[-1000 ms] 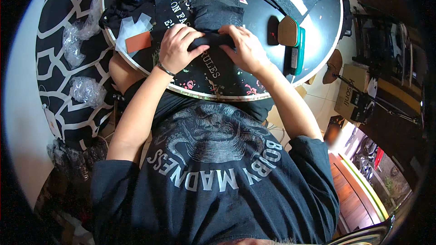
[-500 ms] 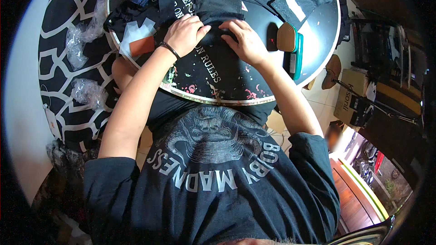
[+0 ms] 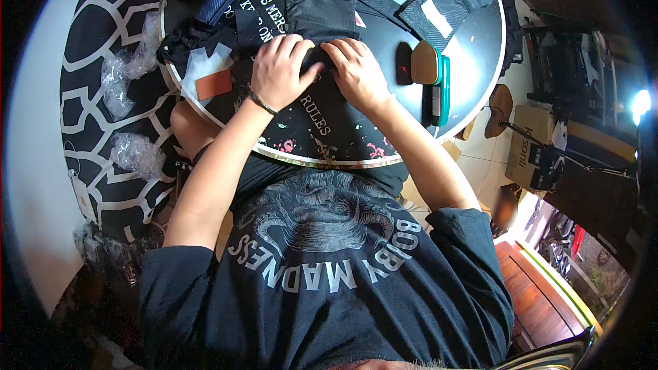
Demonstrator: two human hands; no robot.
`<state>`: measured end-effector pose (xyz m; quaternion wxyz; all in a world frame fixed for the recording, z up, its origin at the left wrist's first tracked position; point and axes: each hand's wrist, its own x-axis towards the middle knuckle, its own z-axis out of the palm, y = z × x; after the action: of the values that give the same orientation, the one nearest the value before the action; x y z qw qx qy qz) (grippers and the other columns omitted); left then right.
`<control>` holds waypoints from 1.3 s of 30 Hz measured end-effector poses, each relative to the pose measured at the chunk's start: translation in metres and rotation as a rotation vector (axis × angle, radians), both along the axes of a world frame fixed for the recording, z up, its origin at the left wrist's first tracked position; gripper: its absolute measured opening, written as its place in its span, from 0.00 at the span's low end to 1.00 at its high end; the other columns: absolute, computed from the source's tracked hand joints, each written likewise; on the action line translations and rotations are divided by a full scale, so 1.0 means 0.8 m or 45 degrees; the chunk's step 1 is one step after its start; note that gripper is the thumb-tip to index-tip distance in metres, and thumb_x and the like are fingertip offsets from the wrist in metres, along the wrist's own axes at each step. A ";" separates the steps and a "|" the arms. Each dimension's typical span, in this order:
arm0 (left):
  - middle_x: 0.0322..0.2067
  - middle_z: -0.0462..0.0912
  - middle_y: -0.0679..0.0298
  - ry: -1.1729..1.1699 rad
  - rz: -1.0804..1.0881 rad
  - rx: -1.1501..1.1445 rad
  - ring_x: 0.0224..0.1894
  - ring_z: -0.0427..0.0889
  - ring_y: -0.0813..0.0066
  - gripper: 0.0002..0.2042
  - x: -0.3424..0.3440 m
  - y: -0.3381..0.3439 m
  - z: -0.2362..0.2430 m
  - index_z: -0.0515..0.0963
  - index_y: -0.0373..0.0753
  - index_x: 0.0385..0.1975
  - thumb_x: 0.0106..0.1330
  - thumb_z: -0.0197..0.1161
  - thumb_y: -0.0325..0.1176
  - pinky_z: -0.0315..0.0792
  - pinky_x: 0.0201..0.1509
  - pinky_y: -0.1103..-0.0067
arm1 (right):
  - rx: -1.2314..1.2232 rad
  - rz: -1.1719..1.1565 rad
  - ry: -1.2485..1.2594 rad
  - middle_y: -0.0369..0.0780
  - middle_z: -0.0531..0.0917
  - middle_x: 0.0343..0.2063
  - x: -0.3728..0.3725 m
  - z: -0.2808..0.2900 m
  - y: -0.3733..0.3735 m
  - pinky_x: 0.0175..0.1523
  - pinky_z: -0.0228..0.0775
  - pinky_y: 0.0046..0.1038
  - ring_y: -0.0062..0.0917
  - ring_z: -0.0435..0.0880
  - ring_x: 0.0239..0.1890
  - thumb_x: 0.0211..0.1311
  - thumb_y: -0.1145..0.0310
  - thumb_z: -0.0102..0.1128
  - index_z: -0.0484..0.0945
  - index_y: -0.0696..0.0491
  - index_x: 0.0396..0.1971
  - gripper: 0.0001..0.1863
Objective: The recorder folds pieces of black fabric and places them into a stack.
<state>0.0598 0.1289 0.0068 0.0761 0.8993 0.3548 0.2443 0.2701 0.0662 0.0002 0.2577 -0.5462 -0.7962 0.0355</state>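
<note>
The black cloth (image 3: 317, 14) lies centrally on the table (image 3: 462, 85); less flat length shows than a second ago, suggesting more is gathered. Left hand (image 3: 279, 72) and right hand (image 3: 358, 77) cover its near end, fingers curled, left thumb spread; grip cannot be determined.

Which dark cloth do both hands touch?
The middle black cloth: its near end meets the left hand and right hand; pale-labelled cloths lie apart, upper right.

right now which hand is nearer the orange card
Left: the left hand is to the right of the orange card; the right hand is farther right.
</note>
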 end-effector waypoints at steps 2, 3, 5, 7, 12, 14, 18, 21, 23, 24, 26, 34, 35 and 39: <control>0.55 0.83 0.62 0.036 0.025 -0.036 0.58 0.82 0.59 0.25 -0.003 -0.009 -0.002 0.80 0.43 0.59 0.65 0.76 0.43 0.76 0.62 0.62 | -0.015 0.013 0.028 0.46 0.85 0.54 0.002 0.002 0.003 0.69 0.71 0.40 0.40 0.83 0.60 0.64 0.74 0.60 0.80 0.58 0.59 0.22; 0.55 0.83 0.61 0.041 0.029 -0.045 0.59 0.81 0.58 0.26 -0.005 -0.009 -0.004 0.80 0.42 0.60 0.64 0.76 0.44 0.76 0.63 0.62 | -0.085 0.042 0.053 0.47 0.84 0.55 0.004 0.004 0.005 0.71 0.71 0.41 0.42 0.82 0.62 0.58 0.77 0.65 0.79 0.58 0.60 0.27; 0.56 0.83 0.60 0.041 0.009 -0.056 0.59 0.81 0.57 0.26 -0.010 -0.014 -0.010 0.79 0.41 0.60 0.65 0.76 0.44 0.75 0.63 0.61 | -0.164 0.073 0.081 0.48 0.84 0.57 0.007 0.009 0.004 0.72 0.71 0.42 0.44 0.82 0.63 0.52 0.80 0.70 0.78 0.59 0.62 0.32; 0.56 0.83 0.59 0.046 -0.004 -0.077 0.60 0.81 0.56 0.26 -0.017 -0.015 -0.015 0.79 0.40 0.60 0.66 0.75 0.45 0.75 0.64 0.61 | -0.247 0.153 0.202 0.49 0.85 0.55 0.010 0.014 -0.002 0.71 0.71 0.43 0.46 0.82 0.63 0.54 0.78 0.72 0.76 0.59 0.62 0.32; 0.48 0.83 0.62 -0.021 -0.106 -0.121 0.55 0.81 0.60 0.21 -0.030 -0.021 -0.019 0.82 0.40 0.52 0.68 0.74 0.47 0.76 0.61 0.64 | -0.520 0.209 0.315 0.50 0.85 0.54 0.017 0.020 -0.019 0.70 0.72 0.43 0.47 0.82 0.62 0.61 0.75 0.73 0.75 0.59 0.61 0.28; 0.47 0.84 0.62 -0.030 -0.126 -0.167 0.55 0.82 0.59 0.20 -0.031 -0.022 -0.019 0.83 0.39 0.51 0.69 0.73 0.48 0.76 0.61 0.63 | -0.613 0.217 0.350 0.50 0.84 0.54 0.019 0.019 -0.020 0.70 0.72 0.43 0.47 0.82 0.62 0.63 0.73 0.73 0.74 0.59 0.61 0.27; 0.46 0.85 0.59 0.000 -0.063 -0.350 0.53 0.84 0.55 0.17 -0.026 -0.011 -0.017 0.84 0.39 0.46 0.74 0.68 0.49 0.79 0.57 0.62 | -0.518 0.228 0.349 0.48 0.84 0.51 0.026 0.015 -0.004 0.69 0.73 0.42 0.47 0.80 0.62 0.67 0.69 0.72 0.78 0.56 0.60 0.23; 0.42 0.85 0.52 0.010 -0.102 -0.412 0.49 0.84 0.47 0.16 -0.022 0.011 -0.014 0.82 0.37 0.44 0.79 0.64 0.46 0.79 0.53 0.58 | -0.491 0.217 0.355 0.47 0.84 0.49 0.030 0.015 0.008 0.69 0.72 0.42 0.47 0.78 0.62 0.71 0.66 0.70 0.83 0.54 0.60 0.20; 0.40 0.87 0.51 -0.021 -0.045 -0.520 0.46 0.87 0.45 0.15 -0.019 0.021 -0.013 0.80 0.39 0.43 0.80 0.62 0.47 0.80 0.51 0.55 | -0.481 0.159 0.183 0.48 0.84 0.51 0.032 0.017 0.015 0.68 0.71 0.42 0.45 0.80 0.61 0.72 0.63 0.69 0.83 0.55 0.60 0.21; 0.40 0.87 0.51 -0.016 -0.044 -0.516 0.46 0.87 0.45 0.15 -0.018 0.029 -0.011 0.80 0.39 0.43 0.80 0.62 0.47 0.80 0.51 0.55 | -0.383 0.078 0.208 0.45 0.85 0.46 0.026 0.016 0.016 0.61 0.74 0.43 0.44 0.81 0.55 0.70 0.60 0.70 0.84 0.54 0.56 0.20; 0.37 0.88 0.50 0.142 -0.038 -0.535 0.42 0.88 0.44 0.15 -0.014 0.041 -0.010 0.78 0.41 0.42 0.81 0.62 0.48 0.80 0.47 0.54 | -0.317 -0.005 0.227 0.44 0.86 0.46 0.019 0.016 0.011 0.61 0.74 0.43 0.44 0.82 0.54 0.69 0.60 0.71 0.85 0.54 0.54 0.19; 0.35 0.88 0.57 0.036 -0.021 -0.339 0.36 0.89 0.48 0.13 -0.008 0.044 -0.013 0.82 0.42 0.41 0.80 0.62 0.46 0.82 0.40 0.58 | 0.063 0.006 0.038 0.41 0.86 0.55 -0.009 0.008 -0.024 0.72 0.71 0.44 0.40 0.82 0.62 0.55 0.69 0.77 0.83 0.52 0.60 0.30; 0.37 0.88 0.58 0.044 0.007 -0.319 0.36 0.90 0.49 0.13 -0.006 0.046 -0.013 0.83 0.42 0.42 0.80 0.63 0.45 0.83 0.40 0.59 | 0.062 -0.030 -0.041 0.42 0.85 0.58 -0.010 0.007 -0.024 0.75 0.70 0.44 0.40 0.81 0.65 0.53 0.70 0.77 0.82 0.52 0.62 0.33; 0.38 0.86 0.60 -0.016 0.208 -0.318 0.34 0.89 0.51 0.13 0.002 0.052 -0.013 0.83 0.45 0.39 0.80 0.61 0.46 0.84 0.40 0.59 | -0.061 -0.028 -0.035 0.44 0.84 0.61 -0.007 0.010 -0.004 0.77 0.68 0.44 0.42 0.80 0.67 0.51 0.72 0.77 0.81 0.52 0.64 0.36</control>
<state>0.0614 0.1706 -0.0037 0.1696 0.8494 0.4538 0.2093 0.2649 0.0627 0.0085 0.2339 -0.5615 -0.7925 0.0441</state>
